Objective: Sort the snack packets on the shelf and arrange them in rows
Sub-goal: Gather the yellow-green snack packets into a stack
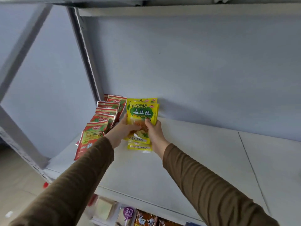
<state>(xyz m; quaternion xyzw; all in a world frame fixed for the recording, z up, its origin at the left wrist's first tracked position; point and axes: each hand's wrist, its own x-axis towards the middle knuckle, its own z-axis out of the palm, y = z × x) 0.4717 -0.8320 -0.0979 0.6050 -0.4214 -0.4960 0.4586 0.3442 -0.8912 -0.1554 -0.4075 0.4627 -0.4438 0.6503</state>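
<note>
A small stack of yellow snack packets (141, 111) with green labels stands near the back of the white shelf (203, 152). My left hand (123, 129) grips the stack's left side, and my right hand (154, 130) grips its right side with the thumb on the front packet. Another yellow packet (140, 146) lies flat under the stack. To the left, a row of several red snack packets (104, 118) leans front to back along the shelf's left end.
The shelf's grey back wall (195, 70) and slanted left upright (88, 54) bound the space. Another shelf board (179, 12) is overhead. Assorted packets (138, 217) sit on the lower shelf below the front edge. Bare shelf extends to the right.
</note>
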